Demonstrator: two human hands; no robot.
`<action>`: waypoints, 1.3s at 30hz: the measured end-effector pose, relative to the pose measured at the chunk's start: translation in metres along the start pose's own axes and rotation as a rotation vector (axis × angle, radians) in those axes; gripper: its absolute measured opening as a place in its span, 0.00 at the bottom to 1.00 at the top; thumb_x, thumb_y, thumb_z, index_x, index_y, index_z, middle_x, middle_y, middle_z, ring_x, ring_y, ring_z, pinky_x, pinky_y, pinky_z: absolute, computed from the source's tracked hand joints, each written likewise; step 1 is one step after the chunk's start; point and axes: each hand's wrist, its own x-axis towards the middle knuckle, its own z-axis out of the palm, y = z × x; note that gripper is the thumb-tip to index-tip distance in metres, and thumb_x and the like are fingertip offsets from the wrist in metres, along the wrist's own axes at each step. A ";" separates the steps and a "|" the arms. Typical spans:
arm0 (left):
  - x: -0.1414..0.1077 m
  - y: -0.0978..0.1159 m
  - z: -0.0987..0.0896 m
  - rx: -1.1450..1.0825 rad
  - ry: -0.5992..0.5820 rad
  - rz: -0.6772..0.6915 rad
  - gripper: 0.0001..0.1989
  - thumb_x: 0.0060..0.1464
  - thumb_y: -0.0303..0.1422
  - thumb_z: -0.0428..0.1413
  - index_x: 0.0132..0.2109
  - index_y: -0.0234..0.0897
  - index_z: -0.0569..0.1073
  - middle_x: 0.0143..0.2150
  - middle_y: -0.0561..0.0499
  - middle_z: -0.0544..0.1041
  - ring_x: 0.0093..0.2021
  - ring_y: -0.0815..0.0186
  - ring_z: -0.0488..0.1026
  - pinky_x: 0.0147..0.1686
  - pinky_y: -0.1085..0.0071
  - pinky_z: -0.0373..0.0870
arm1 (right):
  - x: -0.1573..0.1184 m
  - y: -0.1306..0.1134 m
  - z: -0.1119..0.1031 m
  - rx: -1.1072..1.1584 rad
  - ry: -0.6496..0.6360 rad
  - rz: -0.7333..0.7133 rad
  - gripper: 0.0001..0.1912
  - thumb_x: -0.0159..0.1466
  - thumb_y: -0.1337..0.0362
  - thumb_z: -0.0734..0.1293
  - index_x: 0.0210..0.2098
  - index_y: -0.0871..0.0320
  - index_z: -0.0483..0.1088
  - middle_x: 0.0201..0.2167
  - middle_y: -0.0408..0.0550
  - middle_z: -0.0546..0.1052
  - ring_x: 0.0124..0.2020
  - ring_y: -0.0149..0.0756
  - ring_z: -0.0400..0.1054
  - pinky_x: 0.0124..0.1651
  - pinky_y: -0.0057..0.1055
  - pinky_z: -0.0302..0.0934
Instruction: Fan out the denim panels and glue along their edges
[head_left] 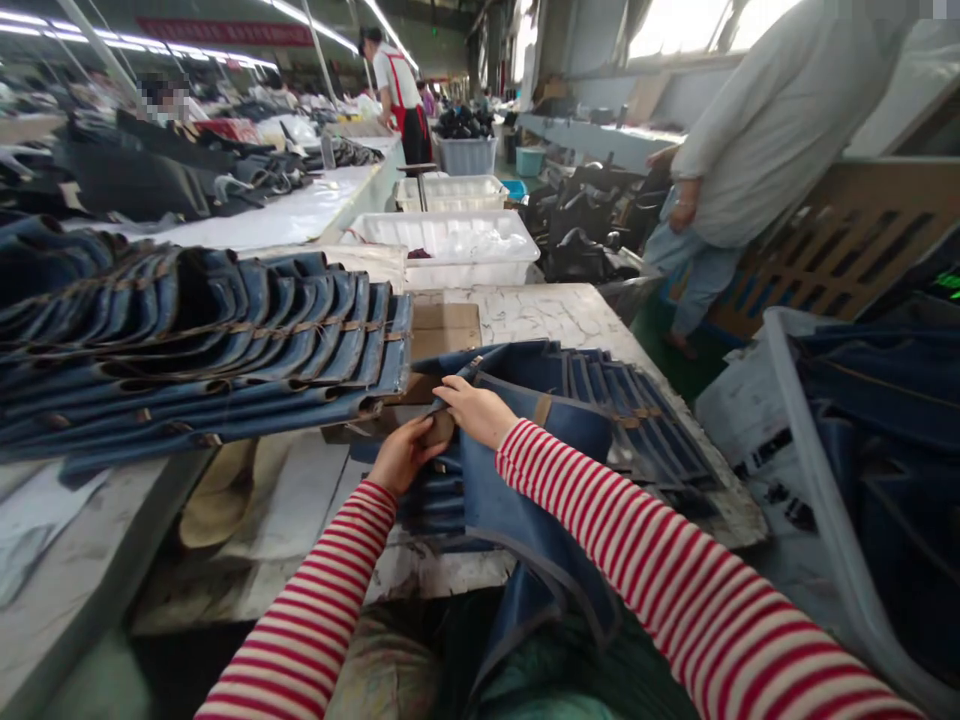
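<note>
A dark blue panel (536, 480), like leather or coated cloth, has grey edging and a short tan strip. It drapes over the table's near edge onto my lap. My right hand (478, 412) pinches its upper left edge. Just below and to the left, my left hand (407, 455) is closed on the same folded edge, the fingers partly hidden. Under and behind the panel lie overlapping blue panels (622, 395), fanned out to the right. To the left rises a large stack of folded blue pieces (292, 330) with tan strips along it.
A cardboard box (450, 325) stands behind my hands on the worn table (547, 305). At the right is a grey bin (814, 480) of blue pieces. White bins (457, 270) stand ahead. A person in grey (772, 140) is at the right; another in a red apron (401, 95) stands farther off.
</note>
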 end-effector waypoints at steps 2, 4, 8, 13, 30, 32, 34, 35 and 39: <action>0.002 -0.001 -0.002 -0.056 -0.020 -0.035 0.11 0.49 0.25 0.52 0.41 0.32 0.73 0.43 0.45 0.75 0.40 0.66 0.73 0.34 0.74 0.74 | 0.007 0.001 0.004 0.004 -0.035 -0.011 0.19 0.63 0.71 0.54 0.52 0.61 0.63 0.56 0.54 0.62 0.47 0.36 0.67 0.47 0.29 0.63; 0.004 -0.003 -0.005 -0.101 -0.035 -0.067 0.10 0.49 0.24 0.51 0.39 0.31 0.73 0.41 0.45 0.76 0.40 0.66 0.74 0.36 0.73 0.74 | 0.011 0.004 0.006 0.010 -0.058 -0.018 0.17 0.63 0.71 0.55 0.49 0.62 0.66 0.53 0.54 0.65 0.44 0.35 0.68 0.46 0.29 0.63; 0.010 -0.007 -0.009 -0.160 -0.029 -0.110 0.11 0.51 0.24 0.47 0.38 0.29 0.73 0.37 0.44 0.77 0.38 0.64 0.74 0.35 0.72 0.75 | 0.016 0.008 0.010 0.036 -0.056 -0.018 0.15 0.63 0.70 0.56 0.46 0.62 0.67 0.50 0.53 0.67 0.44 0.35 0.68 0.45 0.28 0.62; 0.012 -0.007 -0.013 -0.166 -0.044 -0.128 0.12 0.52 0.26 0.45 0.40 0.27 0.71 0.36 0.43 0.77 0.36 0.63 0.75 0.32 0.72 0.75 | 0.017 0.011 0.016 0.091 -0.015 0.001 0.14 0.62 0.71 0.57 0.45 0.61 0.68 0.49 0.51 0.68 0.46 0.34 0.66 0.48 0.26 0.60; -0.003 -0.001 -0.005 0.035 -0.180 -0.103 0.16 0.54 0.32 0.50 0.50 0.32 0.66 0.35 0.41 0.77 0.30 0.65 0.75 0.25 0.78 0.73 | 0.008 0.006 0.004 0.183 0.047 0.036 0.15 0.61 0.74 0.56 0.45 0.63 0.68 0.47 0.52 0.69 0.48 0.33 0.65 0.52 0.26 0.57; -0.004 -0.002 -0.004 0.054 -0.176 -0.075 0.16 0.51 0.30 0.54 0.48 0.32 0.67 0.35 0.43 0.76 0.30 0.67 0.75 0.26 0.79 0.73 | 0.008 0.005 0.003 0.180 0.040 0.040 0.15 0.61 0.74 0.57 0.45 0.63 0.68 0.47 0.52 0.69 0.49 0.33 0.65 0.52 0.26 0.57; -0.004 -0.003 -0.003 0.067 -0.165 -0.044 0.17 0.47 0.27 0.58 0.46 0.32 0.67 0.34 0.45 0.76 0.30 0.69 0.74 0.28 0.80 0.73 | 0.008 0.004 0.003 0.178 0.034 0.044 0.15 0.61 0.74 0.57 0.45 0.63 0.68 0.46 0.52 0.69 0.49 0.33 0.65 0.52 0.27 0.57; -0.004 -0.004 -0.003 0.071 -0.159 -0.030 0.18 0.45 0.26 0.59 0.45 0.32 0.67 0.33 0.46 0.76 0.29 0.71 0.74 0.29 0.80 0.73 | 0.008 0.005 0.003 0.179 0.032 0.044 0.15 0.61 0.74 0.57 0.45 0.63 0.68 0.46 0.52 0.69 0.48 0.33 0.65 0.52 0.27 0.57; -0.003 -0.007 -0.002 0.072 -0.156 -0.006 0.25 0.40 0.24 0.61 0.48 0.34 0.65 0.33 0.48 0.75 0.30 0.71 0.73 0.31 0.78 0.72 | 0.008 0.006 0.003 0.179 0.027 0.043 0.15 0.62 0.74 0.56 0.45 0.62 0.68 0.47 0.52 0.69 0.49 0.33 0.65 0.52 0.26 0.58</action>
